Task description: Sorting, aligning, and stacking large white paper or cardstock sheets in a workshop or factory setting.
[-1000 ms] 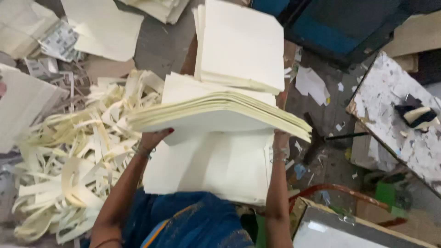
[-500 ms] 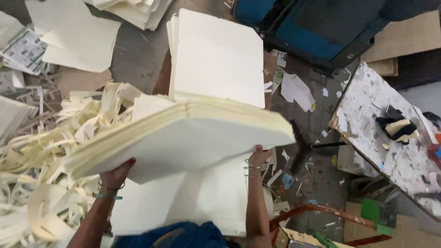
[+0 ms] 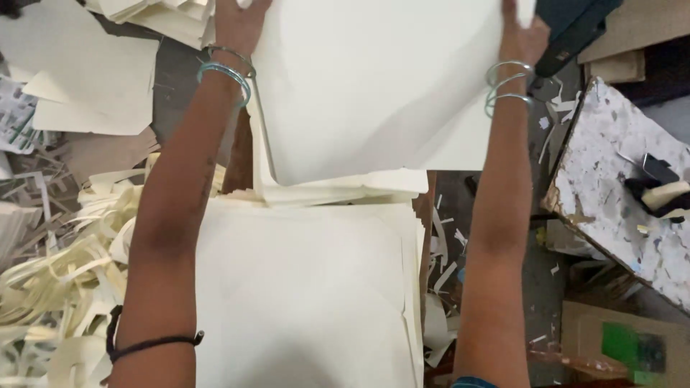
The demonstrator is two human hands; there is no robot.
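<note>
At the top of the head view, both arms stretch forward and hold a large stack of cream rectangular paper sheets (image 3: 374,86) by its two side edges. On the left edge sits the left hand (image 3: 241,25), its wrist ringed with thin blue-green bangles (image 3: 226,72); on the right edge sits the right hand (image 3: 521,36), with similar silvery bangles (image 3: 507,86) on its wrist. Both hands run partly out of the picture, so I cannot tell whether their fingers are spread or curled round the sheets; only the palms show, pressed against the edges of the stack. That held stack lies tilted over a second pile of cream sheets (image 3: 309,294) nearer the body, and a few offset sheet edges show between the two. Around the left upper arm runs a thin black cord band (image 3: 151,345). Left of the arms lies a heap of curled cream paper strips (image 3: 57,287). Off to the right stands a white, paint-spattered worktop (image 3: 611,194), well apart from the sheets.
</note>
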